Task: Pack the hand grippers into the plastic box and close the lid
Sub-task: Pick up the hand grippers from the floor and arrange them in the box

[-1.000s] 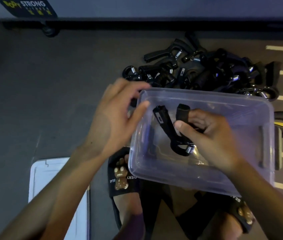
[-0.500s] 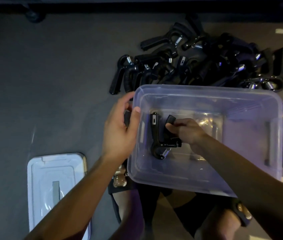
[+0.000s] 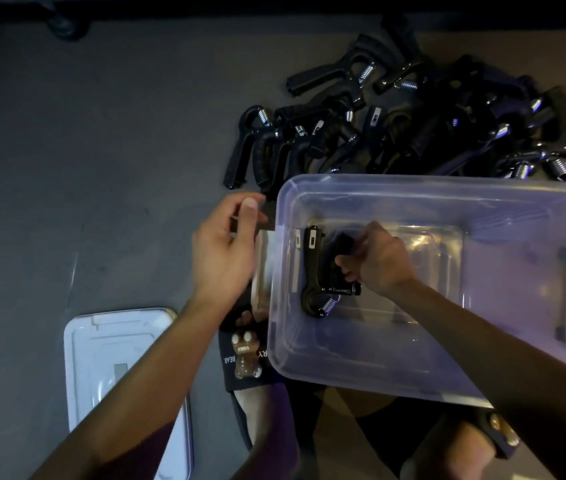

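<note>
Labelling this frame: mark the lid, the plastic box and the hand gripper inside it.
lid (image 3: 101, 344): head view, its flat top.
plastic box (image 3: 447, 187): head view, far rim.
hand gripper (image 3: 310, 261): head view, left handle.

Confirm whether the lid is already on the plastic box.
No: the lid lies on the floor left of the open plastic box.

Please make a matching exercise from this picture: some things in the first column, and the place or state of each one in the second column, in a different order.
Things:
1. lid
2. plastic box
3. pile of hand grippers
4. right hand

Places or states:
A. on the floor beyond the box
B. holds one hand gripper inside the box
C. flat on the floor, near the left arm
D. open, with one gripper in it

Pairs: 1-C, 2-D, 3-A, 4-B
</note>
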